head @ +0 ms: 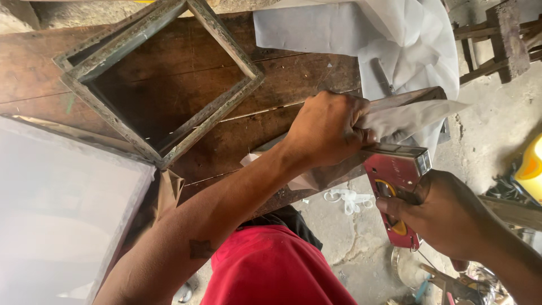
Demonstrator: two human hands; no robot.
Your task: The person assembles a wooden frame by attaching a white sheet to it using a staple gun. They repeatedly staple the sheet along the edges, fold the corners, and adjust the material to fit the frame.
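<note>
At the near edge of the dark wooden plank table [186, 101], the left hand [330, 130] is clenched, pinching one white fabric sheet [406, 118] over a wooden frame bar [333, 175], while the right hand [446, 217] is closed around one red staple gun [395, 181] pressed against it; one empty square wooden frame [164, 73] lies well apart behind.

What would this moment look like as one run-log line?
left hand: pulls white mesh fabric over wooden frame | right hand: grips red staple gun against frame edge | empty frame on workbench

Left hand [327, 133] hides wooden frame [339, 172] middle.
</note>
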